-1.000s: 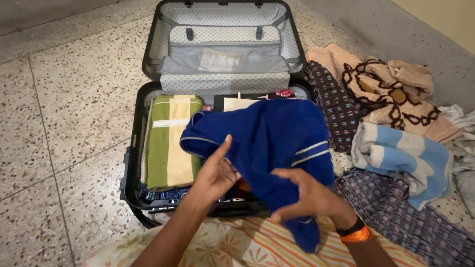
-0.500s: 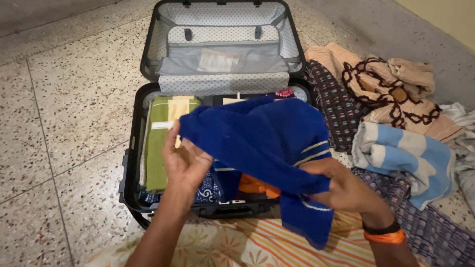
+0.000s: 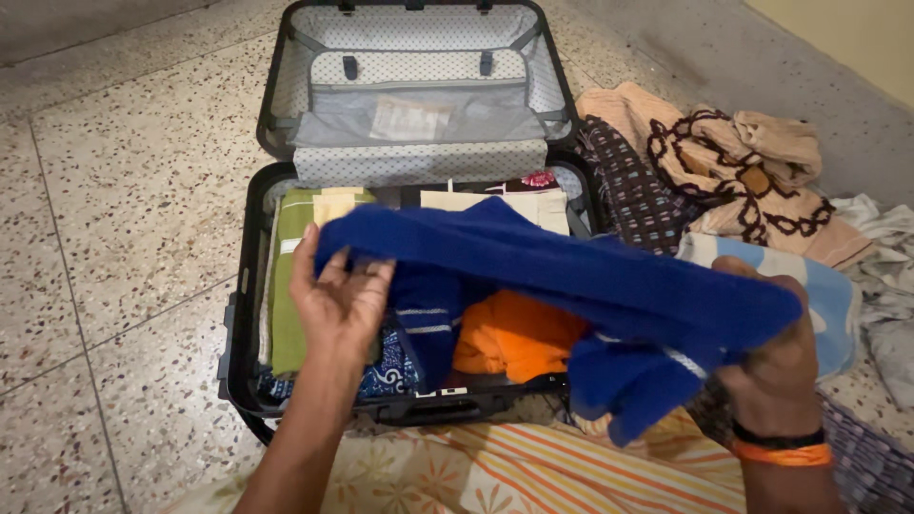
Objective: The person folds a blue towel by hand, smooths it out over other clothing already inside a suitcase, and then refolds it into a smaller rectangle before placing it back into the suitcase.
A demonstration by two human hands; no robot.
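— Hands, how many on the cloth?
— Two. My left hand [image 3: 338, 300] and right hand [image 3: 776, 357] grip one blue towel [image 3: 571, 276], fingers closed, stretched above one open suitcase [image 3: 249, 247].
— Below it?
— One orange garment [image 3: 519, 338], one green-striped cloth [image 3: 286, 286], partly hidden. Several clothes [image 3: 743, 181] piled on the floor [image 3: 114, 209] beside.

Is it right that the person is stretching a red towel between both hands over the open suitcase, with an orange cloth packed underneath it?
Not quite: the towel is dark blue, not red, as the head view shows. The rest holds: the left hand and right hand stretch it over the open suitcase, with an orange cloth packed underneath.
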